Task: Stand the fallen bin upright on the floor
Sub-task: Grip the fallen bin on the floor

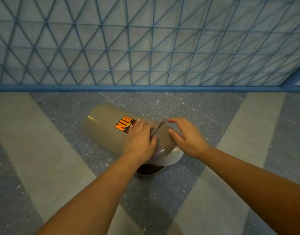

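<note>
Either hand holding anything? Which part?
Left hand lies flat on the fallen tan plastic bin, near its lid seam; no closed grip. Right hand hovers open.

A blue metal grille (146,41) of crossed and diagonal bars fills the upper half, with a pale surface behind it, perhaps frosted panels or a wall; the blur leaves that unclear. A thick blue bottom rail (146,88) meets the floor (188,192). The floor is speckled grey-blue terrazzo crossed by broad pale beige bands (35,141) running diagonally. Light is soft and even.

smooth glossy plastic bin (105,131); speckled stone-like floor (162,106); painted metal grille (146,48).
</note>
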Demonstrator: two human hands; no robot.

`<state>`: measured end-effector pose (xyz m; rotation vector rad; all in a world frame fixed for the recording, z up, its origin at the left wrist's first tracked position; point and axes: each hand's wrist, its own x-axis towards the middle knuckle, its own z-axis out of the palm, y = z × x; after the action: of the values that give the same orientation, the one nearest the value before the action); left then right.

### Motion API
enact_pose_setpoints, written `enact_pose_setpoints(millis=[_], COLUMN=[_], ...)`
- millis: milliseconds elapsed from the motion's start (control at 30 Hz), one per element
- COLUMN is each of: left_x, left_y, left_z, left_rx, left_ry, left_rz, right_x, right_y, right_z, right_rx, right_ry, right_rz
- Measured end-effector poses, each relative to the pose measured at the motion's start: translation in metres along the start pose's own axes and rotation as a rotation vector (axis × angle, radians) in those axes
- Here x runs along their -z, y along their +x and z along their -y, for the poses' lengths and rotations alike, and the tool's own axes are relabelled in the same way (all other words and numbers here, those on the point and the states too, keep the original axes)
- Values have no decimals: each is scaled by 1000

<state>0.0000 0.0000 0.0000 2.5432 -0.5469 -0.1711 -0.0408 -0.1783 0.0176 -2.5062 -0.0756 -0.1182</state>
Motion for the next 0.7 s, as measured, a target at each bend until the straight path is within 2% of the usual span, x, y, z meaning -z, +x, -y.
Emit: enact_pose_setpoints(millis=[100, 233, 367, 533, 700], left_x=[-5, -11, -12, 4, 41], left_y=[0, -2, -1, 7, 26], left_z=[3, 5, 2, 0, 0], left_rx=[48, 106, 124, 155, 231], left_ry=[-6, -50, -69, -196, -367], left_rz=[-71, -84, -88, -162, -341], right_x=[0, -5, -5, 1, 9], right_y=[1, -1, 2, 8, 16], right_z=[-9, -13, -13, -10, -11], right_rx=[-34, -61, -56, -80, -119], right_ry=[-32, -44, -20, 126, 227], right_rz=[3, 75, 76, -69, -242])
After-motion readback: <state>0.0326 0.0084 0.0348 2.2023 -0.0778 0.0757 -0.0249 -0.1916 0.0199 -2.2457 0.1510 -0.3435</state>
